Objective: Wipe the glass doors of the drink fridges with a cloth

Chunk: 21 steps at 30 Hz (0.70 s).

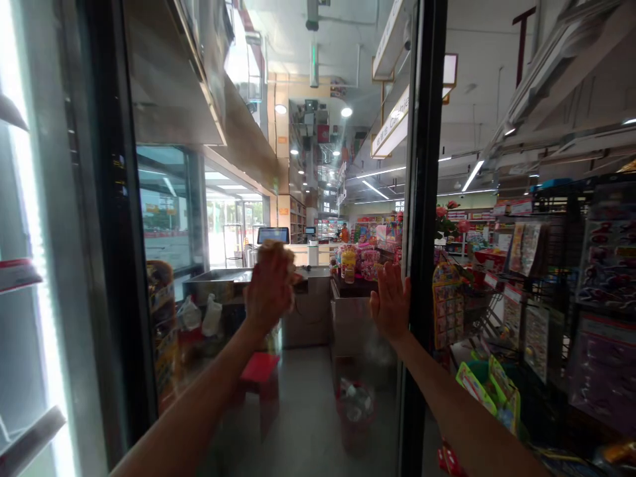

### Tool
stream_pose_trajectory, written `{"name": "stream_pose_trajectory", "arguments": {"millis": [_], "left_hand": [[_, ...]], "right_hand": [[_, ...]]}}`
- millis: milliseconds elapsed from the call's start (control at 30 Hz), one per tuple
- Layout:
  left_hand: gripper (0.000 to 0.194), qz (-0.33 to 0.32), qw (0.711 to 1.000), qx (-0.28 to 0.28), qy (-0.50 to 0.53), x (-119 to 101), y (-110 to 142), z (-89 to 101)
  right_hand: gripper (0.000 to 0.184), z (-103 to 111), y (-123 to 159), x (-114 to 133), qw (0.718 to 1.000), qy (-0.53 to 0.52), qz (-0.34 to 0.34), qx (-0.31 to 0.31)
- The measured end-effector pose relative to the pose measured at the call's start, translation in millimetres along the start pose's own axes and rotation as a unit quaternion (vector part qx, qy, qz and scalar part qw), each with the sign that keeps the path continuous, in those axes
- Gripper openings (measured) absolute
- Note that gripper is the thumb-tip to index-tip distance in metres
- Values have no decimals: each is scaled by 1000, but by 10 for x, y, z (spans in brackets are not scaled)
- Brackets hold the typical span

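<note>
In the head view a glass door panel (311, 424) stands upright in front of me, with a dark frame (423, 165) along its right side. My left hand (269, 291) presses a crumpled, light-coloured cloth (289, 260) against the glass. Its fingers are slightly blurred and lie over the cloth, which shows past their tips and right side. To the right, my right hand (391, 301) rests flat on the pane with fingers stretched upward, holding nothing. Its outer edge is close to the dark frame. Both arms reach up from the bottom.
Through the glass I see a checkout counter (318, 311), a monitor (273, 235), a red stool (260, 366) and a bin (355, 404). Candy jars (349, 262) stand on the right counter. Outside the right frame, racks of packaged goods (536, 331) crowd close.
</note>
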State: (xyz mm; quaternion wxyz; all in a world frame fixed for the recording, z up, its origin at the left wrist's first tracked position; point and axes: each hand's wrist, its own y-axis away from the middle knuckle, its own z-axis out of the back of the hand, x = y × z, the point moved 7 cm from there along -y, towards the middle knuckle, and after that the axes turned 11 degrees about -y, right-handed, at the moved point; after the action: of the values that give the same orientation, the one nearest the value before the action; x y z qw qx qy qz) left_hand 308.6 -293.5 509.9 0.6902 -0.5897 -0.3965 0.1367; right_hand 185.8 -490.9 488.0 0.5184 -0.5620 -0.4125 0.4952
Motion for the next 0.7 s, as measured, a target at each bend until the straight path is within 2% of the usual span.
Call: {"name": "stream_pose_trajectory", "arguments": {"millis": [33, 100, 167, 200, 233, 300, 400, 467, 533, 600, 667, 700], "left_hand": [[55, 76, 997, -9, -12, 325, -25, 33], [55, 226, 973, -38, -36, 936, -24, 108], [49, 329, 940, -76, -49, 1312, -13, 172], [47, 346, 933, -87, -48, 1367, -38, 181], [45, 337, 936, -92, -45, 1330, -93, 176], [45, 254, 963, -81, -36, 1002, -262, 129], [46, 49, 998, -37, -25, 131, -458, 15], [44, -75, 997, -14, -16, -416, -471, -44], [44, -166, 986, 7, -8, -747, -435, -85], [46, -210, 977, 25, -2, -771, -434, -117], [49, -180, 983, 34, -4, -477, -550, -139], [50, -128, 991, 26, -10, -235, -656, -135]], "right_hand": [[65, -3, 0, 1, 1000, 0, -2, 3], [65, -5, 1, 11, 1000, 0, -5, 6], [65, -8, 1, 23, 1000, 3, -7, 7], [66, -9, 1, 26, 1000, 6, -9, 8], [66, -12, 1, 29, 1000, 8, -9, 8], [66, -18, 2, 29, 1000, 10, -8, 7], [65, -30, 6, 11, 1000, 2, -10, 5], [64, -39, 11, -2, 1000, -8, -8, 6], [64, -43, 16, -10, 1000, -18, -3, 5], [65, -43, 19, -15, 1000, -23, 1, 3], [65, -42, 18, -17, 1000, -24, 2, 2], [65, -41, 16, -16, 1000, -24, 1, 1]]}}
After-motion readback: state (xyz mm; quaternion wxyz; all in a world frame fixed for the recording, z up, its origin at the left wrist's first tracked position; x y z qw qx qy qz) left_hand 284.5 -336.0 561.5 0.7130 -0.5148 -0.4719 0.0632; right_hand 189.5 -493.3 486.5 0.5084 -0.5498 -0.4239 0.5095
